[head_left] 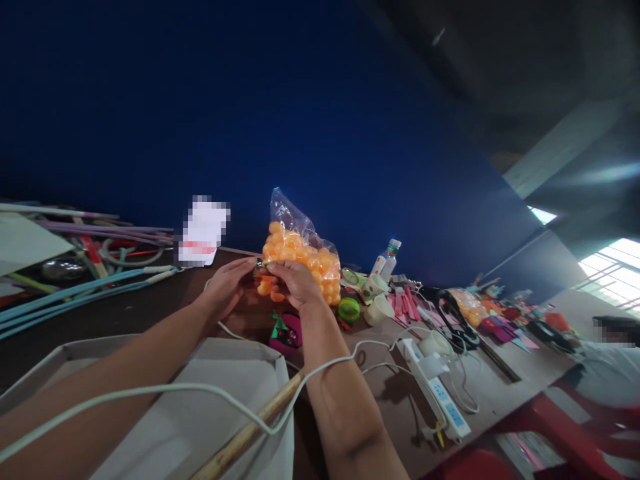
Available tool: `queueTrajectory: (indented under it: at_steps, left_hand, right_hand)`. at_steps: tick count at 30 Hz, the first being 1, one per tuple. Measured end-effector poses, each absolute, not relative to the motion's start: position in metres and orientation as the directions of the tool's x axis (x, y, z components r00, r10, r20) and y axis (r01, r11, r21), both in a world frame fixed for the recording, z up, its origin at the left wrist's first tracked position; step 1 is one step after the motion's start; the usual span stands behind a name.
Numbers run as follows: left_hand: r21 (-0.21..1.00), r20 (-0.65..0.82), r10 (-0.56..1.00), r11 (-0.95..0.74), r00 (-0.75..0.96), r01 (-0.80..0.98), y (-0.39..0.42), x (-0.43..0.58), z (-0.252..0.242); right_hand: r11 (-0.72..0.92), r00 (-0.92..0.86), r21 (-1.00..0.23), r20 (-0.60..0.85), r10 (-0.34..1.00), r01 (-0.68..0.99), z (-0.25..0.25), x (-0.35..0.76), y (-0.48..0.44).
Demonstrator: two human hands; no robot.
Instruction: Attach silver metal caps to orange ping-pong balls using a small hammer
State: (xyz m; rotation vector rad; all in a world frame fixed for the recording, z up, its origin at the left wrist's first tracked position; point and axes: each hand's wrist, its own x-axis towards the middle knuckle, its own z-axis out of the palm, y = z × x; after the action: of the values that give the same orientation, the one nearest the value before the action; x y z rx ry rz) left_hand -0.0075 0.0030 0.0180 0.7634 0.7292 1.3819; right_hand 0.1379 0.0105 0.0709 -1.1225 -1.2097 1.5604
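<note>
Cable: white (200, 387), nearest the camera, running across the right forearm and above a pale open box (215, 373) and a wooden stick (250, 430).
Left hand: (227, 287) grip together, fingertips on a small shiny piece (261, 264).
Right hand: (295, 280) grip clamped on that same piece, thumb against fingers.
Small shiny piece: between both hands' fingertips, in front of the bag; too small to identify.
Clear bag: (327, 257) holds orange balls (295, 248), on the brown counter (385, 407).
Counter's right side: a bottle (387, 263) and, closer in, a power strip (437, 393).
</note>
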Motion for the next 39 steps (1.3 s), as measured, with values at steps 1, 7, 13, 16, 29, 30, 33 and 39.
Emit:
queueTrajectory:
  at_steps: [1,7,13,16,29,30,33,39]
  left_hand:
    - [0.822,-0.007,0.998,0.038,0.057,-0.569,0.003,-0.008,0.018]
    - [0.824,0.002,0.999,0.028,0.053,-0.566,0.003,-0.008,0.018]
    - [0.83,0.009,1.0,0.009,0.03,-0.558,0.004,-0.006,0.016]
    - [0.829,0.017,0.999,0.004,0.031,-0.559,0.003,-0.005,0.016]
    - [0.809,0.066,0.994,-0.003,0.086,-0.588,0.006,-0.011,0.013]
    - [0.808,0.069,0.994,-0.005,0.086,-0.589,0.006,-0.011,0.013]
    - [0.809,0.071,0.993,-0.003,0.092,-0.588,0.005,-0.011,0.014]
    - [0.814,0.06,0.993,0.008,0.098,-0.58,0.003,-0.011,0.017]
  right_hand:
    - [-0.189,-0.241,-0.977,-0.161,0.957,-0.099,0.072,0.138,0.01]
    - [-0.221,-0.214,-0.968,-0.191,0.958,-0.123,0.076,0.136,0.009]
    - [-0.211,-0.2,-0.973,-0.189,0.962,-0.097,0.068,0.133,0.01]
    - [-0.188,-0.183,-0.978,-0.169,0.968,-0.089,0.063,0.131,0.012]
    - [-0.154,-0.225,-0.964,-0.104,0.969,-0.218,0.075,0.139,0.008]
    - [-0.159,-0.234,-0.962,-0.106,0.967,-0.222,0.074,0.139,0.008]
    - [-0.18,-0.255,-0.957,-0.12,0.96,-0.226,0.073,0.139,0.009]
    - [-0.219,-0.31,-0.951,-0.145,0.94,-0.22,0.071,0.14,0.01]
